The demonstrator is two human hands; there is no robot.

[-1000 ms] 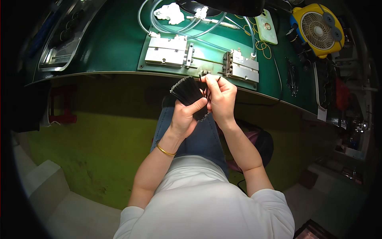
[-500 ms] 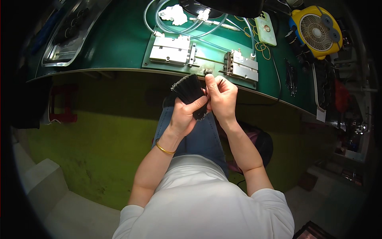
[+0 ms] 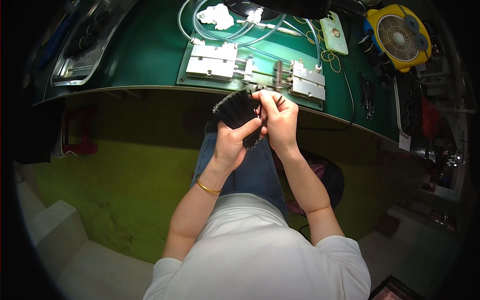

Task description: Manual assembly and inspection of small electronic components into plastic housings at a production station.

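My left hand [image 3: 231, 144] is closed round a fanned bundle of thin black wire-like strips [image 3: 234, 111] with silvery tips, held over my lap just in front of the bench edge. Beside it, my right hand [image 3: 282, 122] pinches thin black strips between thumb and fingers, some poking out past the knuckles. Its fingertips are close to a small clamping fixture, whose left metal cylinder block [image 3: 212, 61] and right cylinder block [image 3: 307, 82] face each other on a base plate [image 3: 185, 79]. The blurred jaws between the blocks stand near each other, above my right fingertips.
Clear air hoses [image 3: 195, 22], a crumpled white tissue [image 3: 216, 16] and a pale green phone [image 3: 334, 34] lie behind the fixture. A yellow fan [image 3: 398, 39] stands at right, near more black strips [image 3: 367, 97]. At far left is a metal tray [image 3: 75, 75].
The fixture's two jaws have moved inward toward each other. My right fingers have shifted slightly, with the index more bent, and strips now show past them. My left hand has hardly moved.
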